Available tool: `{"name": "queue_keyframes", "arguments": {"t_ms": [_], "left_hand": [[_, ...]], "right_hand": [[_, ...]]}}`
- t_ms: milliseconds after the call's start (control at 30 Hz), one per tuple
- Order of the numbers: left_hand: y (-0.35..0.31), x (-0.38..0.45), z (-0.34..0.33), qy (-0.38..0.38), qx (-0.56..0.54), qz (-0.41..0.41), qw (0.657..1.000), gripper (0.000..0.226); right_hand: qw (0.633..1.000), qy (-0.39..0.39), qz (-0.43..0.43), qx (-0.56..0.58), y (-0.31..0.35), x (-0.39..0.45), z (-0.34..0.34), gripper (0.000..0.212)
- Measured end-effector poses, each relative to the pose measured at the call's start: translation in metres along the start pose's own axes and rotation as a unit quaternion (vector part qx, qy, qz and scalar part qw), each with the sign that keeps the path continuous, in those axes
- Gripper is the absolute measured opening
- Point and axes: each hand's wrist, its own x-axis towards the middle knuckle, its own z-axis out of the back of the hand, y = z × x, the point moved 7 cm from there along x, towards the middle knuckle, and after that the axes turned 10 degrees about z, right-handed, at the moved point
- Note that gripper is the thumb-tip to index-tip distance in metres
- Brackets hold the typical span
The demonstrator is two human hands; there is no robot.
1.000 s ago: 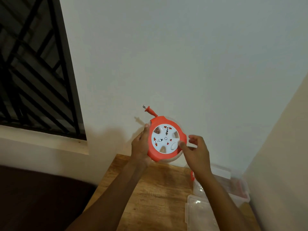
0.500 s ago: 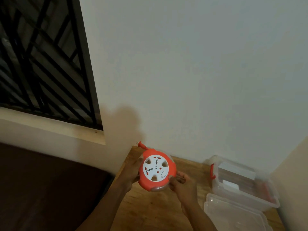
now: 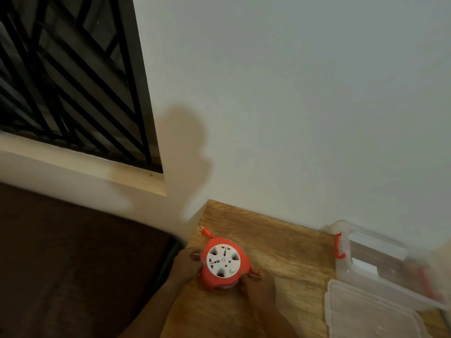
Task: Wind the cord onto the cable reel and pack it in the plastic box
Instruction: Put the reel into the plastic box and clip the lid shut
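Note:
The orange cable reel (image 3: 223, 263) with a white socket face is low over the wooden table (image 3: 280, 242), near its left edge. My left hand (image 3: 186, 264) grips the reel's left side. My right hand (image 3: 256, 284) grips its lower right side. The orange plug (image 3: 205, 232) sticks out from the reel's top left. The clear plastic box (image 3: 380, 264) with orange latches stands open at the table's right end. Its clear lid (image 3: 371, 313) lies flat in front of it.
A white wall rises behind the table. A dark barred window (image 3: 68, 76) with a pale sill is at the upper left. A dark brown surface (image 3: 73, 264) lies left of the table.
Both hands have lowered the reel from in front of the wall down to the table. The view has tilted, and the box and lid now show at the right.

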Motion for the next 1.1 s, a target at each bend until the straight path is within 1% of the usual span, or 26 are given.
{"name": "queue_keyframes", "arguments": {"t_ms": [133,300,400,433,500,567,667,733,867,967,1100], "left_hand": [[0.003,0.007,-0.002,-0.019,-0.002,-0.002,1.000,0.039],[-0.001,0.007,-0.004,-0.047,0.032,-0.024,0.998,0.026],[-0.002,-0.001,-0.006,-0.074,0.045,-0.040,0.995,0.022],[-0.003,-0.006,-0.007,-0.093,0.057,-0.053,0.993,0.019],[-0.012,-0.019,-0.013,-0.133,0.109,-0.104,0.980,0.017],[-0.026,-0.034,-0.026,-0.155,0.121,-0.157,0.968,0.023],[-0.058,-0.053,-0.062,-0.108,0.083,-0.210,0.968,0.036],[-0.086,-0.062,-0.097,-0.044,0.077,-0.248,0.965,0.039],[-0.148,-0.092,-0.177,0.084,0.069,-0.315,0.943,0.041],[-0.185,-0.109,-0.231,0.145,0.047,-0.304,0.940,0.040],[-0.216,-0.109,-0.282,0.167,0.044,-0.253,0.952,0.043]], "right_hand": [[0.999,-0.002,0.015,-0.029,0.001,0.003,0.000,0.029],[0.996,0.009,0.043,-0.078,0.005,0.005,0.008,0.020],[0.995,0.022,0.045,-0.083,0.001,0.003,0.012,0.017],[0.995,0.030,0.044,-0.084,-0.001,0.001,0.014,0.017],[0.995,0.029,0.044,-0.087,-0.004,-0.002,0.022,0.019],[0.994,0.016,0.052,-0.096,-0.004,-0.005,0.036,0.023],[0.991,-0.037,0.078,-0.100,0.007,-0.008,0.076,0.021],[0.987,-0.084,0.096,-0.098,0.014,-0.009,0.112,0.020],[0.975,-0.180,0.094,-0.090,0.013,-0.015,0.209,0.018],[0.966,-0.229,0.083,-0.087,0.000,-0.021,0.274,0.022],[0.957,-0.278,0.057,-0.064,-0.026,-0.034,0.341,0.025]]}}
